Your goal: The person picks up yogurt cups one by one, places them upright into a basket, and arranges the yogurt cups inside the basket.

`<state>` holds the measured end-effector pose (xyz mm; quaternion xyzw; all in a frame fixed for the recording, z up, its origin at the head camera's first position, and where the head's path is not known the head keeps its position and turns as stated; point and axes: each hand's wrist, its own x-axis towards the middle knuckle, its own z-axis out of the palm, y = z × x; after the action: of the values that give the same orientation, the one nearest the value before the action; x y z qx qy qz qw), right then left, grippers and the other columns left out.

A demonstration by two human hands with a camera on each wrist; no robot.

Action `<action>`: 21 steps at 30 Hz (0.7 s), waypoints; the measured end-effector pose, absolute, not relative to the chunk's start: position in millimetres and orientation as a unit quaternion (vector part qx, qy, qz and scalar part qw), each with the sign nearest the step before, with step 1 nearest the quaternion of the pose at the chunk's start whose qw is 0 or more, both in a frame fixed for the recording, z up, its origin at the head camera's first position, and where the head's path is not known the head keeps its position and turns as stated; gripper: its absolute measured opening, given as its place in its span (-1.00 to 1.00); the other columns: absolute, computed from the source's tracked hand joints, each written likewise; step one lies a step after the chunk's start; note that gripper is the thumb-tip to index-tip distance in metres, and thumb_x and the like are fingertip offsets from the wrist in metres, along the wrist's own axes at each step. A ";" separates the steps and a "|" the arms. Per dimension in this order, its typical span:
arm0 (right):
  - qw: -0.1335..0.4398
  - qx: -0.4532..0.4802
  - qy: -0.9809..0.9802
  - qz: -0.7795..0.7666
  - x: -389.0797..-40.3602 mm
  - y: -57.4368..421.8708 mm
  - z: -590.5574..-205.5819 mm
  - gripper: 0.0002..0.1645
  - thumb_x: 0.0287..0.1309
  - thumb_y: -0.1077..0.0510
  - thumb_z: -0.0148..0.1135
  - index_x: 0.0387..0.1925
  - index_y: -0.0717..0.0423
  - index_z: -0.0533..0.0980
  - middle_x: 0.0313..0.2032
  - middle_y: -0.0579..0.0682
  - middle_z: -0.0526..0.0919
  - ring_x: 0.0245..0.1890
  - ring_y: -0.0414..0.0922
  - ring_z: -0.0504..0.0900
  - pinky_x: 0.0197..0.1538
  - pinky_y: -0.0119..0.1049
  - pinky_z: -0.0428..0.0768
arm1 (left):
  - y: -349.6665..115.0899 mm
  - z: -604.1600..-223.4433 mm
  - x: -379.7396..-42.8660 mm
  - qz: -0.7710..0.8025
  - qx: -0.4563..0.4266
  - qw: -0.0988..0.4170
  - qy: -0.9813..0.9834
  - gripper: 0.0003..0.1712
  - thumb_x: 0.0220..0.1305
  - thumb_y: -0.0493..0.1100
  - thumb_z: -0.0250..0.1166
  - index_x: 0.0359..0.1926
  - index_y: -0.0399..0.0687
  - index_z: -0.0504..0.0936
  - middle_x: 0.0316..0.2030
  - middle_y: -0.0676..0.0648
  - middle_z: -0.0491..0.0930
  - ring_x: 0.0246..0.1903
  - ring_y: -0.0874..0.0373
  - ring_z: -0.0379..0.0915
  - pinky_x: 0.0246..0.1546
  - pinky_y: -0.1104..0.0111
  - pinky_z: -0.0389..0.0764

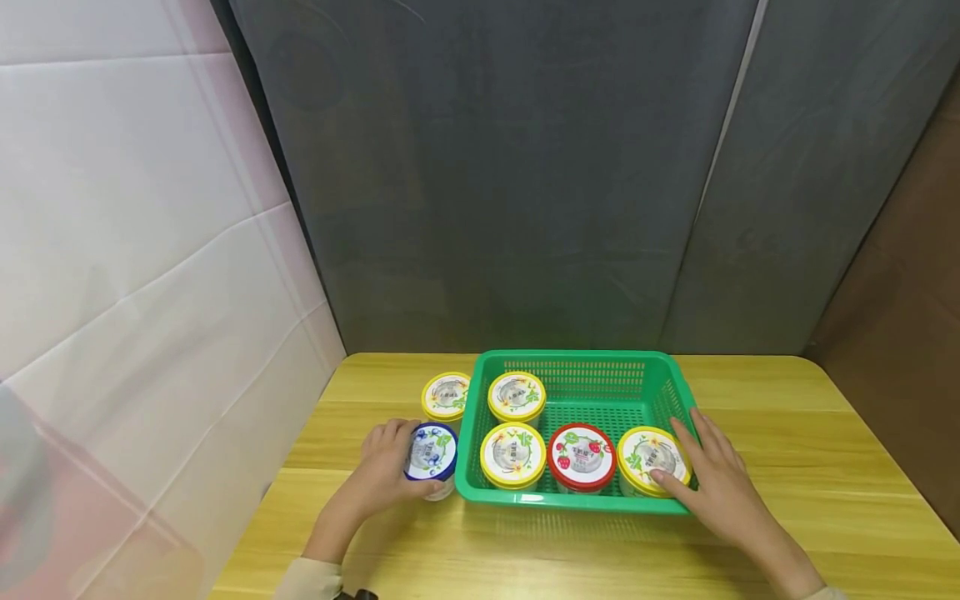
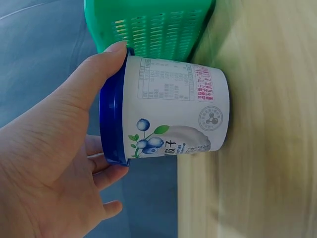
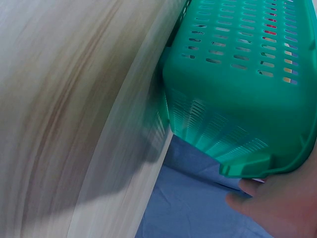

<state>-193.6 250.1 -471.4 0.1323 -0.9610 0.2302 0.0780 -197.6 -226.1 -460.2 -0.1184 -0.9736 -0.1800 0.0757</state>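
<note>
My left hand [image 1: 388, 468] grips a blue-lidded yogurt cup [image 2: 171, 106] at its lid, thumb on one side and fingers on the other. That cup is upright on the table, just left of the green basket [image 1: 570, 498]. At the basket's front right corner, my right hand [image 1: 716, 487] holds a yellow-lidded yogurt cup [image 1: 651, 458], thumb over the lid and fingers by the right rim. The lid tilts slightly. In the right wrist view the basket wall hides this cup, and only part of the hand shows below the rim.
Inside the basket, two yellow-lidded cups [image 1: 516, 396] stand along the left side, with a red-lidded cup [image 1: 582, 457] in the front row. Another yellow-lidded cup [image 1: 444, 395] stands outside, behind the blue-lidded one. A dark curtain [image 1: 487, 183] hangs behind the wooden table [image 1: 795, 433].
</note>
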 end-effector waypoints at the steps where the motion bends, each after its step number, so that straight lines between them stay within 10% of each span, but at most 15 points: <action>1: 0.078 0.132 -0.961 0.231 -193.6 250.0 -471.3 0.04 0.24 -0.36 0.17 0.51 0.14 0.11 0.55 0.31 -0.08 0.49 0.35 -0.02 0.17 0.61 0.12 | -227.0 -458.8 -197.8 -0.178 -0.119 0.079 -0.974 0.10 -0.24 0.26 0.59 0.25 -0.29 0.42 0.08 -0.22 0.47 0.10 -0.15 0.29 0.15 -0.07 0.32; 21: 0.081 0.131 -0.961 0.230 -194.0 249.8 -472.0 0.05 0.24 -0.37 0.17 0.52 0.14 0.10 0.54 0.31 -0.07 0.50 0.34 -0.03 0.17 0.62 0.12 | -228.7 -409.8 -203.6 -0.147 -0.121 0.124 -0.974 0.10 -0.24 0.27 0.60 0.22 -0.31 0.44 0.07 -0.27 0.48 0.09 -0.20 0.29 0.10 -0.13 0.34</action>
<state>-194.0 249.8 -472.0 0.1311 -0.9610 0.2299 0.0806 -203.6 -228.7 -409.8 -0.1206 -0.9739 -0.1470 0.1242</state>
